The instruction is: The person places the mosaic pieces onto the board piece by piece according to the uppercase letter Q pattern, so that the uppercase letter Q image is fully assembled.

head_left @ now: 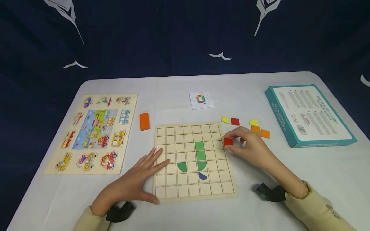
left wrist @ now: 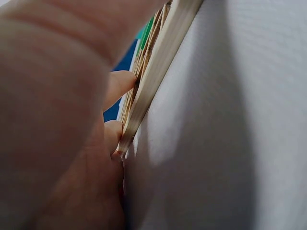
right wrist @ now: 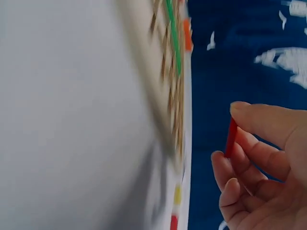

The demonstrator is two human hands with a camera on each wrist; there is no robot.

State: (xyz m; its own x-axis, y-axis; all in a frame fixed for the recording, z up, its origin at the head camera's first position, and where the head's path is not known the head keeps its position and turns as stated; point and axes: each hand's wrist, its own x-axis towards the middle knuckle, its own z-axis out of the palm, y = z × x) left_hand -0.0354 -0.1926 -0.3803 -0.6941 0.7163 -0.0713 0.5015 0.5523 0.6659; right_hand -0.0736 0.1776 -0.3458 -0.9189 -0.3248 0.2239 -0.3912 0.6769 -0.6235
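Observation:
A wooden grid board [head_left: 171, 191] lies on the white table, with two green squares [head_left: 200, 150], two green quarter-circle pieces [head_left: 182, 166] and a blue rounded piece [head_left: 203, 176] in its cells. My left hand [head_left: 141, 176] rests at the board's left edge, fingers spread straight over the rim; in the left wrist view the fingertips touch the board's side [left wrist: 148, 91]. Between thumb and fingers my right hand [head_left: 250, 144] pinches a red square tile [head_left: 228, 141] at the board's right edge. The right wrist view shows that tile [right wrist: 231, 139] edge-on, held above the table.
Right of the board's top lie yellow pieces [head_left: 225, 119], another red square [head_left: 235, 122] and orange squares [head_left: 265, 133]. A pattern card [head_left: 201, 100] lies behind the board. An orange block [head_left: 144, 121] and a vehicle puzzle [head_left: 95, 166] are left; a teal box [head_left: 312, 115] is right.

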